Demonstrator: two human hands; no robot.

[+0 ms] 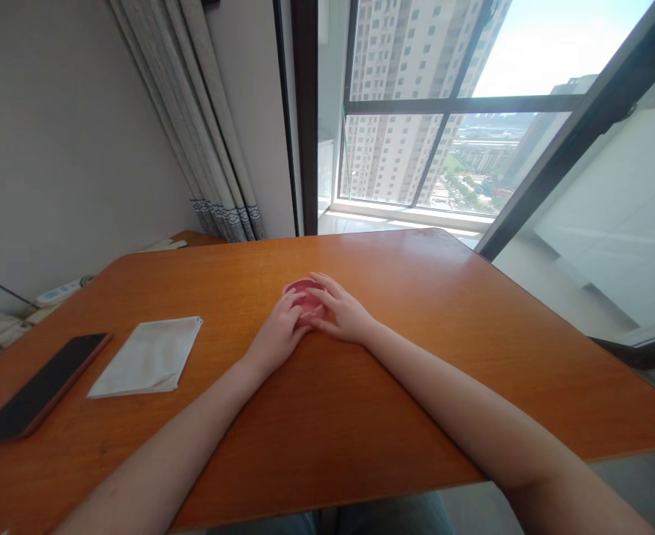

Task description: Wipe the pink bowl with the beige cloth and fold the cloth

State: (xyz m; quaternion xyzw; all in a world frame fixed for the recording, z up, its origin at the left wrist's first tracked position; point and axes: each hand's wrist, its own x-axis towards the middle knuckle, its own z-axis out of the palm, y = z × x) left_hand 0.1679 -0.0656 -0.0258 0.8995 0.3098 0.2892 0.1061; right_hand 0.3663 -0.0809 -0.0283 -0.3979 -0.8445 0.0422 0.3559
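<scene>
A small, round pink dish (308,300) sits on the wooden table (416,275), between my two hands. From the left, my left hand (276,327) holds its near-left side, fingers curled over the rim and partly inside. My right hand (348,310) grips the right side, with the thumb along the near edge and the fingers reaching to the far rim. The fingers cover much of the dish, and I cannot tell whether anything small lies in it.
A folded white cloth (147,357) lies on the table to the left, beside a flat black slab with a reddish-brown edge (48,383). A white power strip (59,293) is past the left edge. A grey curtain (193,111) and a large window (444,108) stand beyond.
</scene>
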